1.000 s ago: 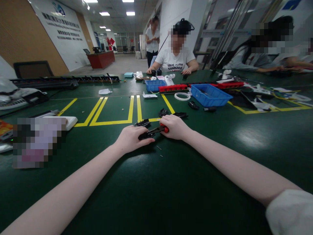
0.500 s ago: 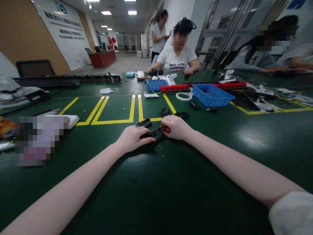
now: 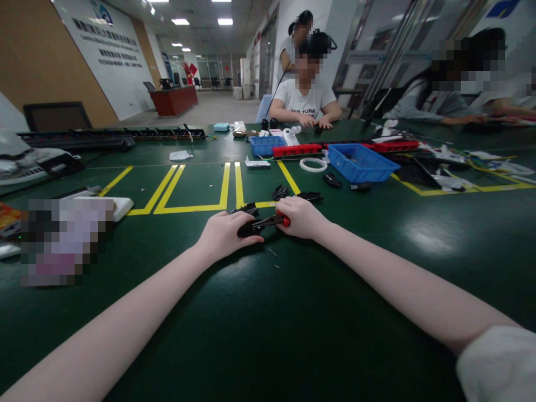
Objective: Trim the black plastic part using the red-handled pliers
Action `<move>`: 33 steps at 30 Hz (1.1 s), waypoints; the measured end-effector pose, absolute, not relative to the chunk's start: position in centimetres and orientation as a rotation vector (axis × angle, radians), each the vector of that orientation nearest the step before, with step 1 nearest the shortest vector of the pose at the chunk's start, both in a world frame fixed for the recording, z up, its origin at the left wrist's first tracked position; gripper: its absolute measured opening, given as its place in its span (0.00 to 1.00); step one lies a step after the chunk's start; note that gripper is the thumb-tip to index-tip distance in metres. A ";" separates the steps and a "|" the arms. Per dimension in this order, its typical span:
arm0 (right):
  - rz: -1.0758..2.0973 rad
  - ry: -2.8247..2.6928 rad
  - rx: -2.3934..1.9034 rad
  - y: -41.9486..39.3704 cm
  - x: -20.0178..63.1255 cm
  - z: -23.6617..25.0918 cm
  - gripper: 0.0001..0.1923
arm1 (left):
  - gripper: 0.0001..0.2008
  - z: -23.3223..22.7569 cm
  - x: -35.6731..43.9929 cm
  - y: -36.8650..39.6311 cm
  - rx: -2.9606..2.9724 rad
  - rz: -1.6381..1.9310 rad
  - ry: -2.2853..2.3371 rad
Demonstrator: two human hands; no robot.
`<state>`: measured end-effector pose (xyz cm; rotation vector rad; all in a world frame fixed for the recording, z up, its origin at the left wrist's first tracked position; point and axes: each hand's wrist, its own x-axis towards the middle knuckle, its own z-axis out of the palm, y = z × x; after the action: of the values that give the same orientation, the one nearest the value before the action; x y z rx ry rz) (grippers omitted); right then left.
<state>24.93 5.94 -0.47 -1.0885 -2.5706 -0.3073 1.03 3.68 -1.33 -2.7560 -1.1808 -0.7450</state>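
Observation:
My left hand [image 3: 224, 233] rests on the green table [image 3: 293, 312] and grips a small black plastic part [image 3: 246, 229]. My right hand [image 3: 300, 216] is closed around the red handle of a screwdriver [image 3: 272, 221], whose dark shaft points left into the black part. Two tiny screws [image 3: 274, 258] lie on the table just in front of my hands. More black parts [image 3: 247, 209] lie just behind my hands, on the yellow tape lines.
A blue bin [image 3: 359, 162], a smaller blue bin [image 3: 264, 145], red strips [image 3: 297, 149] and a white tape ring [image 3: 312, 164] stand behind. Black parts [image 3: 333, 180] lie near the bin. People sit across the table. A blurred item [image 3: 62, 240] lies left.
My hands and the screwdriver have stayed almost still. The seated person across has brought both hands together, and the standing person behind has moved to the right.

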 end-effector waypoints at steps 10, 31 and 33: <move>-0.400 -2.463 -1.183 5.9 25.0 -0.6 0.07 | 0.22 -0.9 1.4 3.2 -2.757 -0.718 -1.225; -0.362 -2.533 -1.176 5.8 24.8 -0.4 0.06 | 0.23 -0.5 1.5 3.1 -2.787 -0.714 -1.236; -0.360 -2.511 -1.193 5.7 24.9 -0.4 0.06 | 0.23 -0.6 1.4 3.2 -2.791 -0.718 -1.235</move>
<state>24.85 5.74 -0.44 -1.1928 -2.5114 -0.3597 1.44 3.17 -0.57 -2.7908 -1.2346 -0.7180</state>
